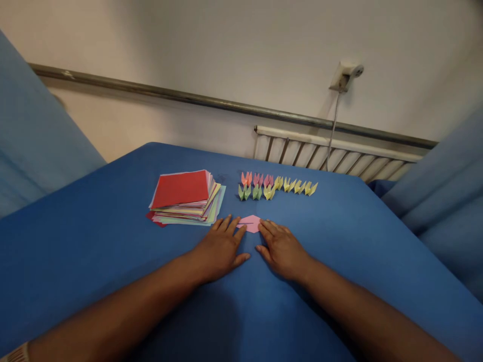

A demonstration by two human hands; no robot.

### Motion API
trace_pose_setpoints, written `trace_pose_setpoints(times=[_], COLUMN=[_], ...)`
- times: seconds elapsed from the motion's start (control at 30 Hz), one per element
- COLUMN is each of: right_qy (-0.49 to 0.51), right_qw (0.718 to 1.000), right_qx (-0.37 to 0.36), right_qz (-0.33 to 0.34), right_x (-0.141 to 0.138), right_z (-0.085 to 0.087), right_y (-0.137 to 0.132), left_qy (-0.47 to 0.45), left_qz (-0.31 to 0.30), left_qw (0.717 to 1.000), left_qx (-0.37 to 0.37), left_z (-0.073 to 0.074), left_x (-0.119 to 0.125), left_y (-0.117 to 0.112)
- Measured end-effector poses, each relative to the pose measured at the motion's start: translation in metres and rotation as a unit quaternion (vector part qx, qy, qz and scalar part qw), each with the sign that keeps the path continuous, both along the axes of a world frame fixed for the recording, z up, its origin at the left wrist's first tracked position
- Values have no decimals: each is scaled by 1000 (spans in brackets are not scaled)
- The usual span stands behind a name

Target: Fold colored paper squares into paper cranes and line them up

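Note:
A small pink folded paper lies on the blue table straight ahead. My left hand lies flat with fingers stretched out, its fingertips touching the pink paper's left edge. My right hand is also flat and open, fingertips pressing the paper's right edge. Neither hand holds anything.
A stack of coloured paper sheets with a red sheet on top sits to the left of the hands. Behind the pink paper, several small folded paper figures stand in two rows. A radiator and a wall socket lie beyond the table.

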State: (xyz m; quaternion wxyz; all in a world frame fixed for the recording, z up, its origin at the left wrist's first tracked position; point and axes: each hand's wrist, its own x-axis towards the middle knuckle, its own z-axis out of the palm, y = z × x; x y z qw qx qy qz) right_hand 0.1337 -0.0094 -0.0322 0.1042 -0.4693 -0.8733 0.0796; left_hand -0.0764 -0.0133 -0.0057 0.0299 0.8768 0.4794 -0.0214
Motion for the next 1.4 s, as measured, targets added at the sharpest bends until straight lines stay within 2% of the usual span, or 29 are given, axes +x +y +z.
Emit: trace_pose_setpoints(times=[0.33,0.43,0.5,0.63,0.73,0.83,1.0,1.27,1.4], right_qy=[26,45,62,87,91,96,104,105,104], right_qw=[999,999,998,996,995,994,993,993,994], right_qx=[18,20,19,17,22,25,25,30,30], right_qz=[-16,-19,-24,-33,-35,-35,-46,-46,-31], right_x=[0,-1,-1,0,0,1,1,1,1], right_z=[0,0,1,2,1,-1,-4,-4,1], right_y=[4,6,9,14,16,18,18,18,14], left_qy=[20,-9,-61,-164,-155,-132,-108,-107,-104], left_qz=[37,22,-11,-90,-88,-84,-101,-57,-85], left_qw=[994,990,987,974,982,987,987,990,989], left_qx=[102,136,151,125,65,48,69,66,55], left_z=[13,17,17,5,-5,-10,-11,-7,-5], left_x=[-3,-1,4,14,16,13,10,15,17], left_y=[5,6,7,15,26,36,39,38,31])
